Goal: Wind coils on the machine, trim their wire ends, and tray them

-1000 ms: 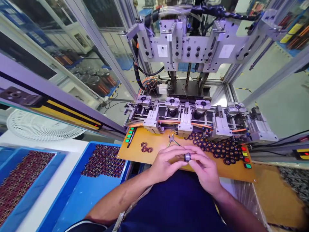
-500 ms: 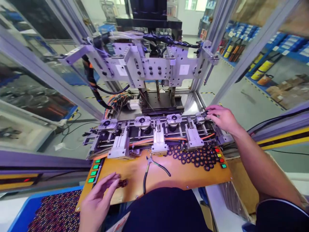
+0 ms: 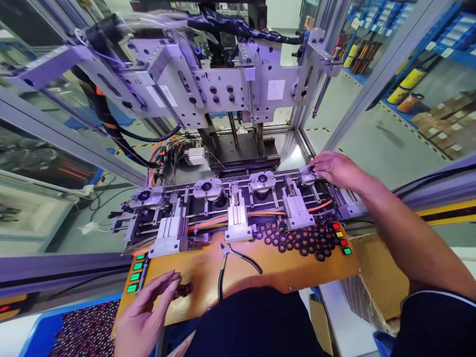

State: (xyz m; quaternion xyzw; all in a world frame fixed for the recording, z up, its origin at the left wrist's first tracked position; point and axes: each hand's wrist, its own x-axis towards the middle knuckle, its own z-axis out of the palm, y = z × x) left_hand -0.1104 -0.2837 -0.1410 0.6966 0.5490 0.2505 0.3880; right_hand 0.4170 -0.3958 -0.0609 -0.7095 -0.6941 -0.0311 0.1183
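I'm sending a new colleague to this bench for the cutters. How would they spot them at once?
Find the orange board at the front of the machine, just below the row of four round holders. The cutters lie near its middle, between the left hand and the heap of dark rings. They alone have long black handles.

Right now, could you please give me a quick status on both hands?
Right hand on far-right machine spindle. Left hand open, fingertips at small coil cluster. Cutters lie between, untouched.
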